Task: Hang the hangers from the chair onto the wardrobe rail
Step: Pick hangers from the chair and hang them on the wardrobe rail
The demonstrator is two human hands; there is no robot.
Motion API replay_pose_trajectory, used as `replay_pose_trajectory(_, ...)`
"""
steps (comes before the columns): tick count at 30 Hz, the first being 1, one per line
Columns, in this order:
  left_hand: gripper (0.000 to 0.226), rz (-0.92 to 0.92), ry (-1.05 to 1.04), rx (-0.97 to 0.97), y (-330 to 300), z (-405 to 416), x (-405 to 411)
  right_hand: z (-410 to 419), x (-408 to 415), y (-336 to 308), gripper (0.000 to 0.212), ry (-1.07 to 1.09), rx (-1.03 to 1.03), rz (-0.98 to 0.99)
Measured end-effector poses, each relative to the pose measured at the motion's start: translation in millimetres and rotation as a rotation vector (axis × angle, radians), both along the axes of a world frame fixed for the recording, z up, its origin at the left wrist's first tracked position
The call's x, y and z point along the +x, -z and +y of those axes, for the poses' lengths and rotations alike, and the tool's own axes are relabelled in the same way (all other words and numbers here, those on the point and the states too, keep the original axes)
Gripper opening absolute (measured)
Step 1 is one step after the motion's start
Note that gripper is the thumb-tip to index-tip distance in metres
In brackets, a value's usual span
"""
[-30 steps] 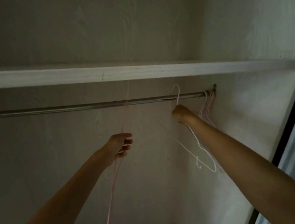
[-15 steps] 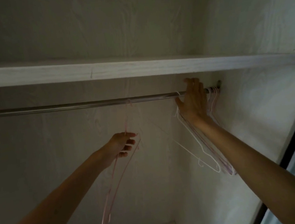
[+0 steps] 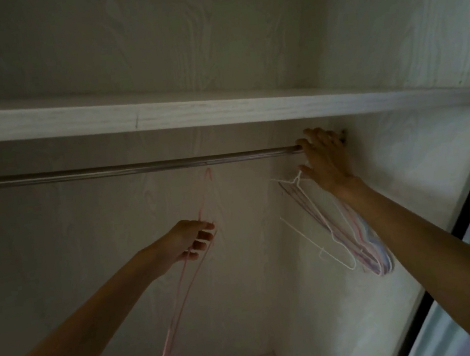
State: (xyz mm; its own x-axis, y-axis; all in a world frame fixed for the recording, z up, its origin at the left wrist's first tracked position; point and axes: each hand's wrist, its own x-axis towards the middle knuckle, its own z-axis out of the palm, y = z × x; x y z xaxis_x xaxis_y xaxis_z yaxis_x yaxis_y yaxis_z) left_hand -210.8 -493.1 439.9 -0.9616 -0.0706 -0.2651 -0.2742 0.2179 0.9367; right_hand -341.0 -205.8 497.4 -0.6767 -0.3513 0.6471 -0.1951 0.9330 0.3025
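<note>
We are mid-hanging: our right hand [image 3: 324, 161], fingers spread, rests over the rail [image 3: 139, 167] at its right end, where a bunch of hangers [image 3: 348, 229] hangs. Our left hand [image 3: 189, 241] pinches pink hangers [image 3: 183, 298] below the rail; next, we judge, their hooks must lift over it.

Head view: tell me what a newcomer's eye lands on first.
The right hand at the far right end of the metal rail, against a bunch of hangers there. Then the left hand, lower and central, holding pink hangers below the rail.
</note>
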Motion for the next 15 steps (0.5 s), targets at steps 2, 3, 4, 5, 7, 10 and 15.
replay_pose_trajectory(2, 0.024, 0.0, 0.022, 0.005, 0.6, 0.1, 0.3, 12.2, 0.5, 0.5, 0.06, 0.087, -0.029, -0.073)
replay_pose_trajectory(3, 0.027, -0.001, 0.037, 0.018, 0.6, -0.2, 0.2, 17.3, 1.1, 0.2, 0.064, 0.122, -0.039, -0.111)
replay_pose_trajectory(4, 0.029, -0.007, 0.05, 0.035, 0.4, 0.4, 0.9, 22.3, 3.0, -0.2, 0.068, 0.154, -0.037, -0.145)
replay_pose_trajectory(5, 0.03, -0.011, 0.061, 0.05, 1.0, -0.3, 0.7, 26.1, 4.4, -0.9, 0.072, 0.175, -0.024, -0.172)
replay_pose_trajectory(7, 0.029, -0.013, 0.097, 0.094, 1.3, 0.5, 2.1, 30.4, 10.4, -2.0, 0.079, 0.176, -0.029, -0.189)
replay_pose_trajectory(10, 0.028, 0.0, 0.157, 0.166, 0.5, 4.8, 6.6, 20.0, 29.6, 4.0, 0.072, 0.032, -0.169, -0.101)
replay_pose_trajectory(15, 0.051, -0.011, 0.296, 0.061, -0.7, 26.9, 10.1, -49.0, 107.9, 30.0, 0.029, -0.309, -0.818, -0.958)
